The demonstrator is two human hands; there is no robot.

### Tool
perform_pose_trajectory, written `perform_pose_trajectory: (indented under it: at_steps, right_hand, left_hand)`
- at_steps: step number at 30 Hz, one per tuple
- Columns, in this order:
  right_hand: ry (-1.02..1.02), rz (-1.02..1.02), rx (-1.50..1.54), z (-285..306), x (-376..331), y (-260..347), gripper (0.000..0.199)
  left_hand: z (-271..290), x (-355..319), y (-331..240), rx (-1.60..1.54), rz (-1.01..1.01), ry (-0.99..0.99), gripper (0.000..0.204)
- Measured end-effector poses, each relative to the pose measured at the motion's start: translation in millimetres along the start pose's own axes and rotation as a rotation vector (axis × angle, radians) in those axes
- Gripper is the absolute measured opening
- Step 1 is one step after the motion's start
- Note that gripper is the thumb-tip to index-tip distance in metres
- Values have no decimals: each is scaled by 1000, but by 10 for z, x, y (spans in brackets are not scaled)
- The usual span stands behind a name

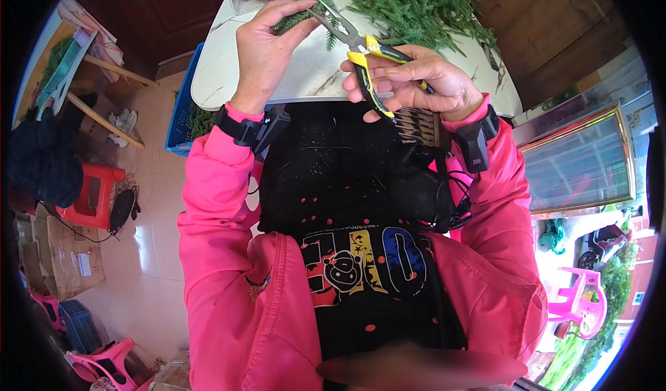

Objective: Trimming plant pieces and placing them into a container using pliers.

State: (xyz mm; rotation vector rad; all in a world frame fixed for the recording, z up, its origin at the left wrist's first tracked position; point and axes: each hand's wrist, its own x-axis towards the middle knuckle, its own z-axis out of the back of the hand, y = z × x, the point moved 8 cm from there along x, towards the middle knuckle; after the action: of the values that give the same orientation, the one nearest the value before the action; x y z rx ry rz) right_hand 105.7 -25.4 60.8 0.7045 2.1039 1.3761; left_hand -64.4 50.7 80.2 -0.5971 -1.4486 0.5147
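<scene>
My right hand grips long-nose pliers with yellow and black handles. Their handles are spread and the jaws stand apart, pointing up and left. With thumb and fingers pinched together, my left hand holds a green sprig close to the jaw tips. Whether the jaws touch the sprig, I cannot tell. Both hands are above the near part of a white marbled table. Beyond the pliers lies a heap of green artificial-looking branches.
A clear box of brown cones stands at the table's far edge. Left of the table is a blue crate with greenery in it. A red stool and a cardboard box are farther left. At right are a framed panel and a pink chair.
</scene>
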Motion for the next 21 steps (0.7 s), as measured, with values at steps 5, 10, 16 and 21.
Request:
perform_pose_trajectory:
  at_steps: [5,10,16,21]
  right_hand:
    - [-15,-8,42,90,46,-64,48]
    - [-40,3,51,92,42,-86,47]
    - [20,15,94,72,72,-133,47]
    - [-78,7,-6,-55,54,-97,47]
  left_hand:
    - [-24,-36,-25,-59,-11,-49,24]
    - [-18,-61,13,-65,-4,-81,24]
    - [-5,-27,4,-36,-19,-36,24]
    - [14,-5,18,-12,-37,8,23]
